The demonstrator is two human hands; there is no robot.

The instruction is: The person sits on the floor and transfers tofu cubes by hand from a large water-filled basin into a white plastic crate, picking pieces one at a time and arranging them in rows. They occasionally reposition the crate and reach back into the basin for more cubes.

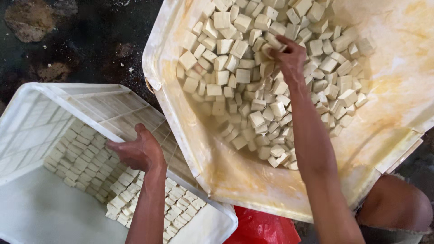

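Right hand (289, 56) at one o'clock, fingers pinched shut on a pale tofu cube (272, 41) among many wet, blocky cubes in the stained yellow tub (398, 68). Left hand (138, 151) at eight o'clock, fingers half curled, holding nothing, above neat cube rows in the white plastic crate (31, 117).

Your single head camera looks steeply down from close above, taking in both tubs (172, 54) and the dark floor (90, 40).
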